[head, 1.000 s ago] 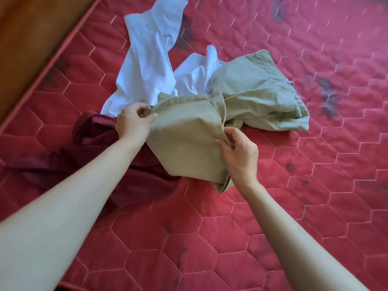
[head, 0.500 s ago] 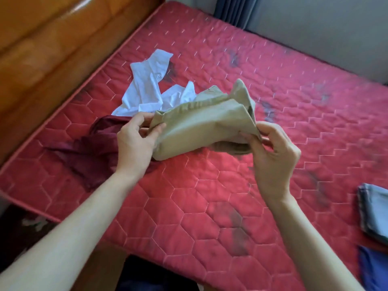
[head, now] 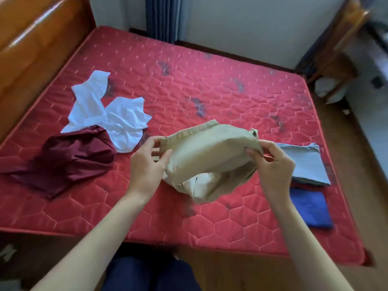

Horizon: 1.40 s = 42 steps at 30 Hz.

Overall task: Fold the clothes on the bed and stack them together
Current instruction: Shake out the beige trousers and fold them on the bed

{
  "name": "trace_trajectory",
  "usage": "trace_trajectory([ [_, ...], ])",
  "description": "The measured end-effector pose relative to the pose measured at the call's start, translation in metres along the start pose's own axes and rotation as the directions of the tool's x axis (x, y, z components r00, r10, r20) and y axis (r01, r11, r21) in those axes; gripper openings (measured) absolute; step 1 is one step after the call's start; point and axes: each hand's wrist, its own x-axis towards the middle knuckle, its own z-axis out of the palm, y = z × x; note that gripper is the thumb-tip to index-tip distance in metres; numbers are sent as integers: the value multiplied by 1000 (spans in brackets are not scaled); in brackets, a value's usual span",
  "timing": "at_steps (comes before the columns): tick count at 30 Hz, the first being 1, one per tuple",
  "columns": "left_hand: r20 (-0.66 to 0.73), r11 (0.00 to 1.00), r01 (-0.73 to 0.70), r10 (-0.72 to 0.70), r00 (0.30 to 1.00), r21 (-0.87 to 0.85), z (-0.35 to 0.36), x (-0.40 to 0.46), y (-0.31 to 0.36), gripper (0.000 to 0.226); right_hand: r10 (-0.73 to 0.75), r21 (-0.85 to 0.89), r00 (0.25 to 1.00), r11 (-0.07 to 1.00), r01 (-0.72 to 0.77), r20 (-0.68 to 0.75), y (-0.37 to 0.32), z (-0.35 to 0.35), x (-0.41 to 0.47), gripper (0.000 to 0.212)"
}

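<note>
Beige trousers (head: 210,158), folded into a thick bundle, hang in the air above the red quilted mattress (head: 210,85). My left hand (head: 147,164) pinches the bundle's left end and my right hand (head: 273,164) grips its right end. A crumpled white shirt (head: 113,114) and a crumpled maroon garment (head: 69,160) lie unfolded on the mattress at the left. On the right edge sits a stack with a folded grey garment (head: 304,162) on top, and a folded blue garment (head: 310,208) lies in front of it.
A wooden headboard (head: 35,43) runs along the left side. A blue curtain (head: 163,17) and white wall stand behind the bed. Wooden furniture (head: 340,45) stands at the far right. Brown floor borders the bed's right side.
Both hands have lifted the folded beige trousers off the mattress and carried them to the right, away from the white and maroon clothes. The view has pulled back and the stack on the right shows.
</note>
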Motion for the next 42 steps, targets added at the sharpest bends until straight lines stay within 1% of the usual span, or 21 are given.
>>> trace_trajectory([
  [1,72,987,-115,108,992,112,8,2,12,43,0,-14,1000,1000,0,21,-1,-7,4,20],
  [2,186,944,-274,241,953,184,15,7,23,59,-10,-24,999,1000,12,52,-3,-12,7,19],
  [3,315,867,-445,367,875,226,22,13,35,72,-26,-31,995,999,29,92,-6,-15,10,18],
  [5,532,644,-720,527,663,259,37,29,61,88,-61,-32,980,997,68,188,-14,-16,15,18],
  [7,682,490,-844,541,492,219,51,46,85,89,-107,-16,959,993,116,262,-20,-15,18,20],
  [9,785,451,-880,487,382,148,60,64,104,70,-117,6,960,993,119,256,-25,-14,22,21],
  [11,848,454,-882,413,332,124,62,82,121,40,-54,46,975,998,45,217,-33,-12,26,23],
  [13,862,444,-880,367,349,167,60,95,134,35,4,94,987,995,-19,159,-42,-7,30,24],
  [15,852,363,-910,396,344,199,58,106,143,32,20,121,997,992,-29,74,-49,3,30,17],
  [18,808,271,-944,503,305,188,49,122,158,21,60,32,998,998,-59,-26,-50,30,28,19],
  [20,760,262,-939,557,336,223,39,136,170,15,186,-48,980,981,-189,-73,-43,48,28,26],
  [22,701,281,-920,597,390,273,24,152,181,14,346,-84,934,932,-353,-89,-32,61,28,37],
  [23,672,291,-909,613,416,298,15,161,187,16,411,-105,908,902,-418,-84,-25,66,29,35],
  [26,603,311,-868,627,493,386,-17,187,193,21,463,-172,883,866,-469,-76,-12,68,45,29],
  [28,544,356,-821,620,565,447,-39,203,185,22,385,-247,918,885,-395,-91,-17,61,74,19],
  [31,404,448,-727,621,672,520,-74,224,161,30,135,-348,981,921,-176,-140,-43,47,130,16],
  [34,269,518,-644,622,735,563,-99,234,123,33,-125,-427,980,903,47,-156,-77,50,165,18],
  [36,201,574,-569,577,791,589,-108,233,84,27,-209,-479,971,868,127,-120,-86,69,164,19],
  [38,155,623,-458,478,865,634,-114,226,37,16,-226,-544,974,820,177,-24,-77,100,139,21],
  [40,162,622,-349,338,927,701,-119,210,-18,13,-171,-558,976,801,218,136,-56,136,95,32],
  [42,269,581,-299,141,953,757,-123,190,-72,34,-11,-513,936,834,203,353,-30,171,45,51],
])
